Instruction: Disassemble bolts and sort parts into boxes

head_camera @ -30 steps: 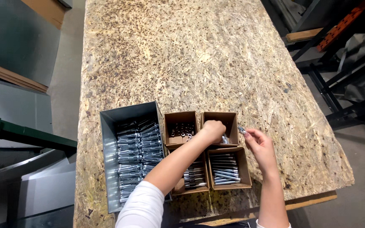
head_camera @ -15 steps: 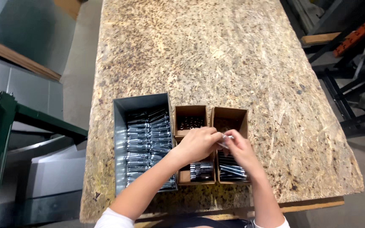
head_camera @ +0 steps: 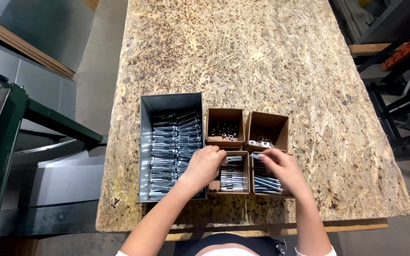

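Shiny silver bolts [head_camera: 175, 147] are filling a grey bin [head_camera: 169, 102]. Brown boxes [head_camera: 225, 115] are sitting on a speckled tan table [head_camera: 243, 52].

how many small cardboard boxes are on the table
4, in a square beside the metal bin: back left box, back right box, front left box, front right box, the front pair partly hidden by hands.
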